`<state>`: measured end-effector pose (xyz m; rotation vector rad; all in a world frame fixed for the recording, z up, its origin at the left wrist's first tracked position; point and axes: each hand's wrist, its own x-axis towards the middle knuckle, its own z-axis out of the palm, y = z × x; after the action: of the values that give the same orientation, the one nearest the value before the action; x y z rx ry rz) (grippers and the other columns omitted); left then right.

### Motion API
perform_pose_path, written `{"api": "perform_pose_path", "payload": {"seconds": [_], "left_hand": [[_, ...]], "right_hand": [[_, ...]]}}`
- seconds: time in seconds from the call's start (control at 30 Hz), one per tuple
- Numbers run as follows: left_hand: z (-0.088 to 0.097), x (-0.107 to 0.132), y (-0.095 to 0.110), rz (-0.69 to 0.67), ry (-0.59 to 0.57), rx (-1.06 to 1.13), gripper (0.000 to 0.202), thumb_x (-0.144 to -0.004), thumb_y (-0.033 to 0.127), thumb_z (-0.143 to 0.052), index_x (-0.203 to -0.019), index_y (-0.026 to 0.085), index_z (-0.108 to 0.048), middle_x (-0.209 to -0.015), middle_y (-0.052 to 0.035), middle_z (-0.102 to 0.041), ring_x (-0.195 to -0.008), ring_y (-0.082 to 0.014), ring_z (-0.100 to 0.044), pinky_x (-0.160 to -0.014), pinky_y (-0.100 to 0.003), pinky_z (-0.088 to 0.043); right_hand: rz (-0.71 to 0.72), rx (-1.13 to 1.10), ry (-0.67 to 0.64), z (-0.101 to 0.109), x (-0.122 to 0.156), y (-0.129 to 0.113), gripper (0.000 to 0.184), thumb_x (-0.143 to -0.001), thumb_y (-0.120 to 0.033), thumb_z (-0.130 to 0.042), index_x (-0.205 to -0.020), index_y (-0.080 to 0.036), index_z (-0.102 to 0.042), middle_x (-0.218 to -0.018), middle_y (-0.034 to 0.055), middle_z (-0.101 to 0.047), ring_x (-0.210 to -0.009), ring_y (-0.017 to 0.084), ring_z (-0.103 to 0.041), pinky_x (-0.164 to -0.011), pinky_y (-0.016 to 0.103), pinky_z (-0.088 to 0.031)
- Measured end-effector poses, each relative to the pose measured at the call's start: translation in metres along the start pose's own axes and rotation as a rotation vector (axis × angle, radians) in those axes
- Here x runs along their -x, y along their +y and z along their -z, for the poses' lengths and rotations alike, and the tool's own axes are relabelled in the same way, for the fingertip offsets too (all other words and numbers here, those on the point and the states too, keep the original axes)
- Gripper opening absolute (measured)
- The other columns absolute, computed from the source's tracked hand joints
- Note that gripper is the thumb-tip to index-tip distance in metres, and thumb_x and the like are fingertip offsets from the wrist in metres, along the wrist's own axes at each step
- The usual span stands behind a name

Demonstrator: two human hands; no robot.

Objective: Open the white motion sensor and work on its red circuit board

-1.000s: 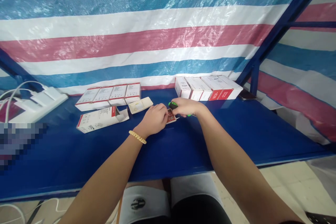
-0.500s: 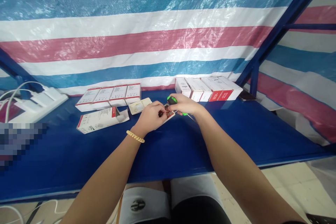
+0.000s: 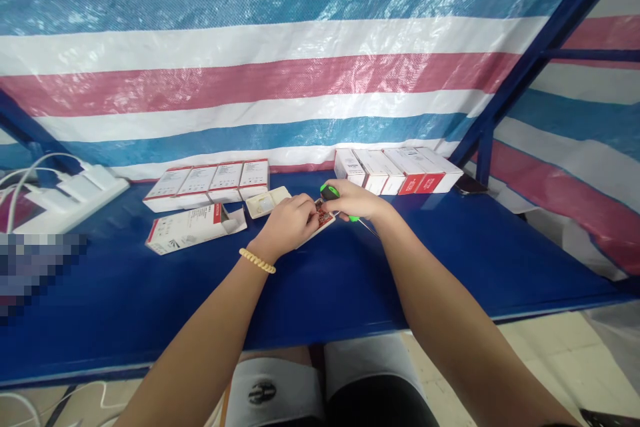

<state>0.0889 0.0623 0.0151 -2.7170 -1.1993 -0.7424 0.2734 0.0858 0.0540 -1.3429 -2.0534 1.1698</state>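
A small white casing with a reddish circuit board inside [image 3: 326, 215] is on the blue table, between my hands. My left hand [image 3: 290, 223] has its fingers bent and pressed together at the board's left side, holding the casing; its fingertips are partly hidden. My right hand [image 3: 357, 201] is closed around a green and black screwdriver [image 3: 329, 193], whose thin shaft points down to the board. Under that hand another green piece [image 3: 354, 218] shows, with a thin metal shaft running right; how it joins is hidden. Left of the board lies an open cream casing half [image 3: 267, 202].
An opened white and red box [image 3: 190, 228] lies at left, flap out. Behind it stands a row of white boxes [image 3: 215, 180]; more boxes [image 3: 400, 170] stand back right, beside a dark phone-like object [image 3: 470, 185]. A power strip with plugs [image 3: 75, 200] is far left.
My left fingers have shifted slightly over the board, and the dark gap or part seen between them is now covered. My right hand keeps the screwdriver at almost the same place.
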Motion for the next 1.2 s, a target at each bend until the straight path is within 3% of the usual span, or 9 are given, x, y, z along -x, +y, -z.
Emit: {"api": "perform_pose_path", "payload": {"seconds": [0.2,0.33,0.77,0.93,1.2], "left_hand": [[-0.0025,0.0011,0.0024,-0.036,-0.099,-0.148,0.025,-0.097,0.025,-0.040,-0.087,0.015,-0.060,-0.093,-0.0077,-0.062,-0.076,-0.0183,-0.059,-0.073,-0.035,-0.047],[-0.0011,0.0018,0.0033,-0.033,-0.151,-0.112,0.026,-0.098,0.027,-0.039,-0.087,0.016,-0.059,-0.094,-0.0073,-0.060,-0.074,-0.0173,-0.058,-0.066,-0.033,-0.045],[-0.0038,0.0027,-0.0004,0.049,-0.065,0.121,0.021,-0.094,0.027,-0.050,-0.083,0.017,-0.065,-0.096,-0.0062,-0.066,-0.084,-0.0177,-0.064,-0.077,-0.032,-0.051],[-0.0025,0.0036,0.0012,0.078,-0.067,0.177,0.013,-0.085,0.021,-0.057,-0.077,0.019,-0.066,-0.098,-0.0043,-0.067,-0.082,-0.0170,-0.064,-0.077,-0.032,-0.052],[0.0017,0.0027,0.0037,0.023,-0.126,0.027,0.022,-0.090,0.030,-0.053,-0.074,0.017,-0.060,-0.088,-0.0051,-0.060,-0.071,-0.0154,-0.058,-0.068,-0.032,-0.048]], "right_hand": [[-0.075,0.028,-0.059,-0.0014,-0.0011,0.0004,0.021,-0.068,-0.013,-0.057,-0.075,-0.021,-0.040,-0.054,-0.0087,-0.047,-0.037,0.007,-0.048,-0.033,0.020,-0.032],[-0.122,0.044,-0.093,-0.0028,-0.0005,-0.0007,0.020,-0.070,-0.013,-0.057,-0.076,-0.021,-0.040,-0.054,-0.0089,-0.047,-0.037,0.007,-0.048,-0.033,0.020,-0.033],[-0.121,0.044,-0.088,-0.0003,0.0010,-0.0021,0.021,-0.071,-0.014,-0.059,-0.076,-0.021,-0.041,-0.057,-0.0086,-0.048,-0.038,0.007,-0.049,-0.033,0.019,-0.034],[-0.117,0.045,-0.096,-0.0011,0.0008,-0.0013,0.021,-0.071,-0.014,-0.059,-0.078,-0.021,-0.041,-0.056,-0.0084,-0.049,-0.037,0.007,-0.050,-0.033,0.019,-0.034],[-0.059,0.087,-0.158,-0.0043,-0.0026,0.0037,0.019,-0.070,-0.014,-0.058,-0.081,-0.021,-0.045,-0.061,-0.0073,-0.056,-0.039,0.007,-0.053,-0.034,0.019,-0.037]]}}
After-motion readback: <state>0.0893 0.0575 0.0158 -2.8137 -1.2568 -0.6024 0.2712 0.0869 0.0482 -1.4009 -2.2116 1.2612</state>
